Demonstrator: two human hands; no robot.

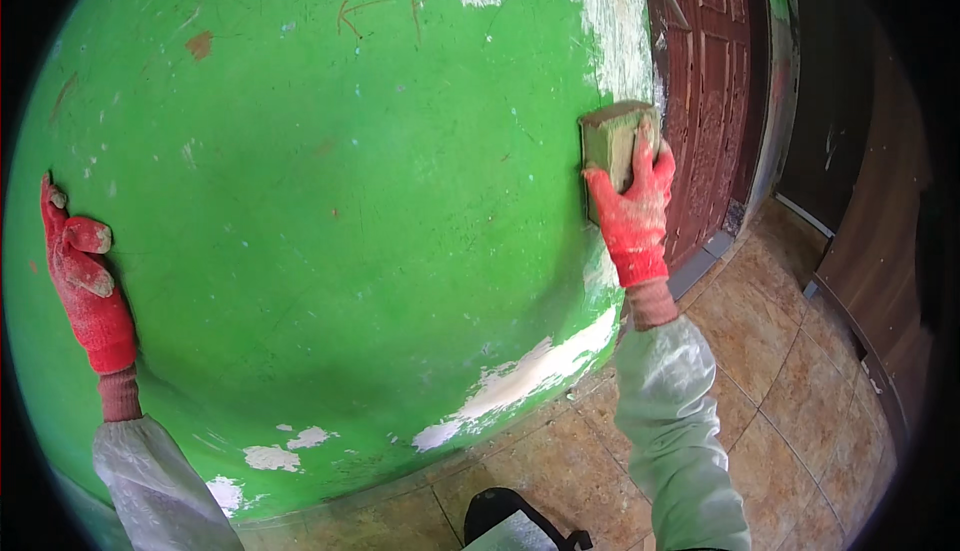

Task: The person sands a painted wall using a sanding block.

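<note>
A red work glove covers my right hand point(636, 213), which grips a worn sanding block point(609, 142). The block lies against the green painted wall point(360, 198) near its right edge, just below a long white patch point(615, 26). At the far left, my left hand point(88, 281), in a matching dusty red glove, rests on the wall. Its fingers point up, some partly bent, and it holds nothing. White sleeves cover both my forearms.
A reddish-brown panelled door point(705, 101) stands right of the wall edge. Dark brown boards point(877, 198) stand farther right. Tan floor tiles point(757, 356) run along the wall's base, with a black shoe point(487, 510) on them. More white patches point(525, 386) mark the lower wall.
</note>
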